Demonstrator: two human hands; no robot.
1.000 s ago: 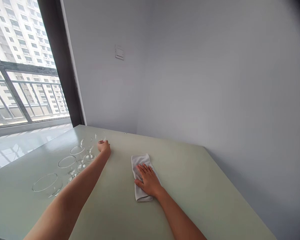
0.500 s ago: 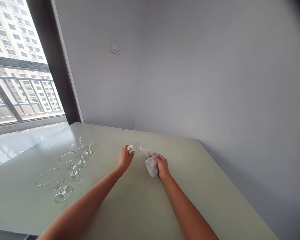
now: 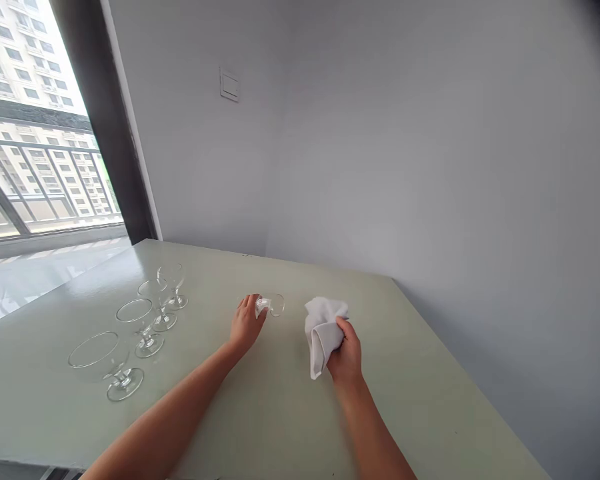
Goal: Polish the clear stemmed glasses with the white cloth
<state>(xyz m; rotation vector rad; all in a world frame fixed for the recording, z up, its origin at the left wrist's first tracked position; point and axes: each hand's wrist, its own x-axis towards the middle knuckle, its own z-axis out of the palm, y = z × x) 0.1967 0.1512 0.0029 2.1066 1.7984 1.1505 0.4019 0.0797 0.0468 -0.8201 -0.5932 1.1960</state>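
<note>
My left hand (image 3: 247,325) is closed around a small clear stemmed glass (image 3: 276,305), held tilted so that one round end points right; I cannot tell whether that end is the foot or the rim. In my right hand (image 3: 347,351) a pale grey cloth (image 3: 325,333) is gripped, bunched with a folded flap hanging to the left. Cloth and glass are apart, with a gap of tabletop showing between them. To the left, several clear stemmed glasses stand upright in a row, the nearest glass (image 3: 123,385) being the largest in view.
A pale green tabletop (image 3: 280,413) lies under both hands. Grey walls (image 3: 380,167) meet in a corner behind it, with a light switch (image 3: 229,85) on the left one. A window (image 3: 45,180) with a railing outside is at the far left.
My right hand has drawn the cloth away from the glass, to the right, and the cloth has opened out. My left hand has shifted slightly left and down with the glass.
</note>
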